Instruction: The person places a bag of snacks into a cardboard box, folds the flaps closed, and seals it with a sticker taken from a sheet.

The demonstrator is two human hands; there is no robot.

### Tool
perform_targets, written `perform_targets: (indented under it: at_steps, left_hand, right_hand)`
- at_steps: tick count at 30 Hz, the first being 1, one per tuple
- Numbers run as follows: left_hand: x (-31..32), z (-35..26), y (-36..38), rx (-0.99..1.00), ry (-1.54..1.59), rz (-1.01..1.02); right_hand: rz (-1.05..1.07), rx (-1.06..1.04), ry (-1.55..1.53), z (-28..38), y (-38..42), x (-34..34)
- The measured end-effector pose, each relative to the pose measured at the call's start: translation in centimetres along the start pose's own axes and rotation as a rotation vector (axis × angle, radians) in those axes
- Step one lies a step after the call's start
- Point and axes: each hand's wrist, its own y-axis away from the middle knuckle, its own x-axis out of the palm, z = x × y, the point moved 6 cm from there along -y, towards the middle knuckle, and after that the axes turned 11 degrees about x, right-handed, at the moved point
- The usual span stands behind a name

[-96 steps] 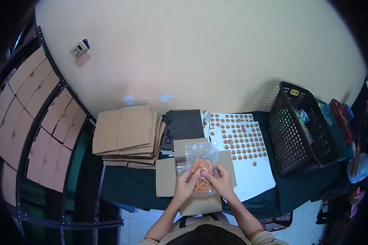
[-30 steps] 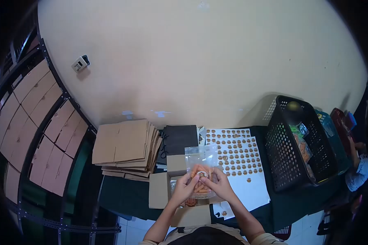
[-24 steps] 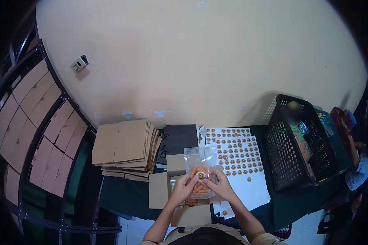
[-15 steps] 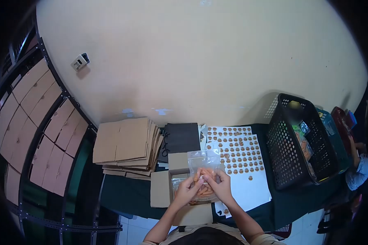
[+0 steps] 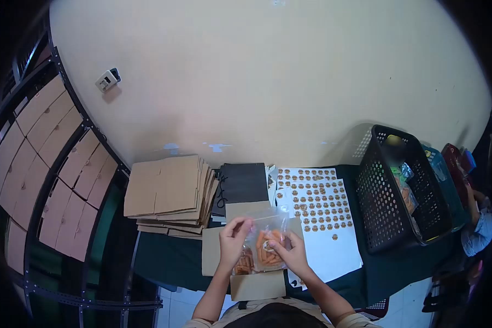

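A clear plastic bag of orange stick-shaped snacks (image 5: 265,259) is held up over an open cardboard box (image 5: 258,286). A round sticker is on the bag's front. My right hand (image 5: 291,254) grips the bag's right side, its thumb close to the sticker. At the bag's upper left, my left hand (image 5: 233,240) has its fingers pinched together on the plastic edge. Inside the box, below my left hand, lies another bag with browner snacks (image 5: 244,262). The held bag covers much of the box's inside.
Sheets of round stickers (image 5: 322,205) lie right of the box. A tall black perforated basket (image 5: 374,202) holding packets stands further right. Left are stacked flat cardboard boxes (image 5: 161,188) and a black folder (image 5: 243,186). Metal shelves with boxes (image 5: 54,180) stand far left. Another person's arm (image 5: 475,208) shows at right.
My left hand has moved off the bag's middle, up and left to its upper edge. My right thumb stays near the sticker. The browner snacks in the box now show more.
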Motion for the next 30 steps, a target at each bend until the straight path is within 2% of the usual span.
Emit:
perform_targets:
  at_steps: [5,7,8,9,11,12,15,22,30]
  left_hand:
    - [-0.5,0.0,-0.1,0.078,-0.014,-0.103]
    - [-0.3,-1.0,-0.2,0.190,-0.254,-0.022]
    - [-0.1,-1.2,0.0,0.195,-0.358,0.029]
    - [0.1,-1.2,0.2,0.193,-0.359,0.028]
    - [2.2,-2.0,0.7,0.386,-0.510,0.210]
    - [2.9,-2.1,0.8,0.373,-0.418,0.230]
    - [2.4,-2.4,0.2,0.284,-0.464,0.204]
    - [-0.2,-2.3,-0.5,0.260,-0.509,0.042]
    - [-0.4,-3.8,-1.2,0.352,-0.521,0.022]
  right_hand:
    - [0.069,-0.063,0.224,-0.1,-1.3,-1.5]
    - [-0.162,-0.338,0.551,4.1,-1.1,-2.4]
    - [-0.218,-0.383,0.615,5.8,-0.9,-2.3]
    - [-0.216,-0.380,0.615,7.0,-1.1,-2.2]
    - [-0.108,-0.674,1.010,9.1,-0.5,-0.1]
    - [-0.016,-0.711,1.008,8.5,-0.9,0.4]
    - [0.030,-0.620,1.009,8.0,-1.4,0.9]
    - [0.016,-0.642,0.951,8.4,-1.5,0.9]
    - [0.050,-0.563,0.851,8.2,-1.6,-0.2]
